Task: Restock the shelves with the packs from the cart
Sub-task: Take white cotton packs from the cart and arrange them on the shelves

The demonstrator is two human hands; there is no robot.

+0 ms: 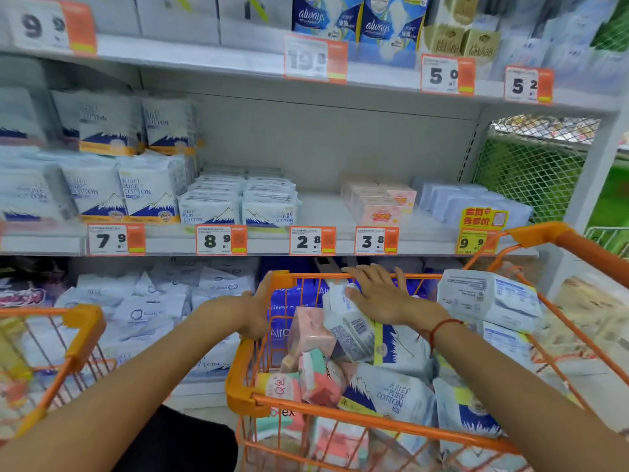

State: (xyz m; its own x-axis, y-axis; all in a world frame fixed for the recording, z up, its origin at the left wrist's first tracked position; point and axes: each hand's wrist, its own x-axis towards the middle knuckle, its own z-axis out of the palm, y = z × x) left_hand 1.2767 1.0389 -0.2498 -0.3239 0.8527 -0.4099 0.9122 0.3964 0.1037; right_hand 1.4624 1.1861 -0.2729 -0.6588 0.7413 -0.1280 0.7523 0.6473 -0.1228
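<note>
Packs (391, 376) fill my orange cart (340, 419), heaped in a loose jumble: white ones printed with a blue mountain and the words PURE COTTON, a few pink and teal ones toward the near left corner, and dark blue ones standing against the far wall of the basket. My right hand (381, 294) lies flat on a white pack (350, 327) that sits tilted near the far rim, its barcode side turned up; my fingers are straight and spread, pressing down on it rather than curling around it, with the fingertips reaching the cart's far rail. A red string circles that wrist. My left hand (257, 310) grips the cart's left rim near the far corner, thumb and fingers wrapped around the orange bar. Beyond the cart the shelf (340, 212) at chest level carries rows of the same mountain-printed packs on its left side, small pink boxes and pale blue packs to the right, and a bare stretch between them. Orange price tags (311, 240) line its front edge.
</note>
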